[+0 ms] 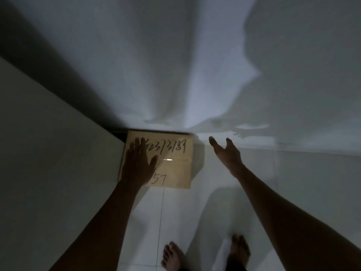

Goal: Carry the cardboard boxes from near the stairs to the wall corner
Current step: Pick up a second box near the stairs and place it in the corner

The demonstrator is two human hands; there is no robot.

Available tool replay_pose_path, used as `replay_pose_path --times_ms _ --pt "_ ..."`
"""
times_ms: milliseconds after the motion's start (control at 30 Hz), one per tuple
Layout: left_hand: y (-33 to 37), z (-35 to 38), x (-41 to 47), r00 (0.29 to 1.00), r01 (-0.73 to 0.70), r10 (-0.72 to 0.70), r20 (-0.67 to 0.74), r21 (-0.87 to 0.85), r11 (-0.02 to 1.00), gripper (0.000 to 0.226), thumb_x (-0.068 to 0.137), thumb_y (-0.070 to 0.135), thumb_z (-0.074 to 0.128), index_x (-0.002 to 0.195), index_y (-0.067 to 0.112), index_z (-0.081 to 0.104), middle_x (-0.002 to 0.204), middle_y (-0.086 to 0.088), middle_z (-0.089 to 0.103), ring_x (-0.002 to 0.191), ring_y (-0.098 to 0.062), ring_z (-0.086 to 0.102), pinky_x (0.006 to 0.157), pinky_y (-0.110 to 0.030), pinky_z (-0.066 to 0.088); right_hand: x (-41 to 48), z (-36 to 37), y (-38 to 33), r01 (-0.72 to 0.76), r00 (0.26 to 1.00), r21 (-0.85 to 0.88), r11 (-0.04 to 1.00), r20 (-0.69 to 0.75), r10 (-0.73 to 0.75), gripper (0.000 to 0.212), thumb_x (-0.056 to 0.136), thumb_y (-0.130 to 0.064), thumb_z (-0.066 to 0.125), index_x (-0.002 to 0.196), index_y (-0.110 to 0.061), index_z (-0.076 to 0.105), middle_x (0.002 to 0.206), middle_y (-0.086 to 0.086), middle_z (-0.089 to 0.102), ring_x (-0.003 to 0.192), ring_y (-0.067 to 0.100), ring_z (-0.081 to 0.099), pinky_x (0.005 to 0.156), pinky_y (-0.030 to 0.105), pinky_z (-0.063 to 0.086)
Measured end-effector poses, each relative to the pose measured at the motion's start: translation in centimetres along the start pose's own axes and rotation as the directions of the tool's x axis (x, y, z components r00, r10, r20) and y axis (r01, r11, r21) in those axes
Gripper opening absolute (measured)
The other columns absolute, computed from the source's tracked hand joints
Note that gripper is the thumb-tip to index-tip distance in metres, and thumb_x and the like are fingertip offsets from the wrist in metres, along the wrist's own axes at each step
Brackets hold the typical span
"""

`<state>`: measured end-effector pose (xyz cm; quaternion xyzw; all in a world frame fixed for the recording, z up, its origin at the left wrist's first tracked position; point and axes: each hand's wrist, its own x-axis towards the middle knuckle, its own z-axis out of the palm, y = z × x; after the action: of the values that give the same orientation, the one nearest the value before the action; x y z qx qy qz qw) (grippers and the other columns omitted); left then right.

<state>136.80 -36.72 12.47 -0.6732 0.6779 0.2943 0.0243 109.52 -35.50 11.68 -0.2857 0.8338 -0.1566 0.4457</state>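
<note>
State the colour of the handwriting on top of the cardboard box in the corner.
Black marker digits on the tan cardboard box, shown best in the head view.

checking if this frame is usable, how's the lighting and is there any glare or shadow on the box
Head view: dim and bluish overall; the left hand lying on the box reads as a dark silhouette; a small bright glint shows on the tape; arm shadows fall on the wall; the handwritten digits stay readable; wide-angle bending at the edges.

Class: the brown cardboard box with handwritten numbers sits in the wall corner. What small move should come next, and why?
Probably lift the left hand off the brown cardboard box and step back: the box already sits in the corner, and the right hand is open beside it, not touching.
</note>
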Motion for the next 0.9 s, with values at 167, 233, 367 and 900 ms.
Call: replay_pose_path --times_ms 167,233,367,900 --pt "13.4 -11.2 -9.4 0.982 -0.187 0.185 0.047 0.051 0.981 0.077 0.100 0.049 0.039 0.158 0.010 0.007 0.167 -0.011 0.005 0.154 -0.030 0.004 0.124 -0.047 0.010 -12.0 -16.7 -2.2 -0.004 0.989 -0.092 0.996 -0.145 -0.010 0.099 0.089 -0.076 0.050 0.162 -0.013 0.025 0.158 0.021 0.042 0.148 0.036 0.038 0.121 0.047 0.030" --pt "18.8 -14.5 -13.1 0.971 -0.236 0.231 0.067 0.080 0.969 0.080 0.098 0.056 0.034 0.158 0.009 0.012 0.167 -0.012 0.007 0.154 -0.030 0.006 0.124 -0.046 0.009 -16.9 -23.4 -2.3 0.001 0.980 -0.140 0.990 -0.197 -0.029 0.097 0.089 -0.076 0.049 0.161 -0.015 0.027 0.159 0.019 0.042 0.149 0.034 0.036 0.122 0.048 0.028" --pt "30.3 -18.6 -19.6 0.928 -0.368 0.349 0.127 0.182 0.912 0.081 0.098 0.060 0.030 0.159 0.012 0.007 0.167 -0.014 0.002 0.154 -0.033 0.002 0.124 -0.048 0.005 -25.5 -35.8 -1.3 0.036 0.935 -0.165 0.986 -0.343 -0.092 0.094 0.090 -0.074 0.050 0.160 -0.015 0.030 0.160 0.019 0.039 0.152 0.035 0.027 0.124 0.052 0.019" --pt "70.1 -10.4 -37.1 0.629 -0.778 0.680 0.377 0.309 0.547 0.078 0.092 0.073 0.018 0.157 0.036 -0.006 0.167 0.000 -0.013 0.153 -0.032 -0.015 0.120 -0.059 -0.011 -40.4 -67.4 26.3 -0.312 0.824 -0.138 0.940 -0.533 0.195 0.095 0.089 -0.084 0.025 0.165 -0.032 0.002 0.172 0.018 -0.002 0.155 0.048 -0.009 0.123 0.064 -0.007"
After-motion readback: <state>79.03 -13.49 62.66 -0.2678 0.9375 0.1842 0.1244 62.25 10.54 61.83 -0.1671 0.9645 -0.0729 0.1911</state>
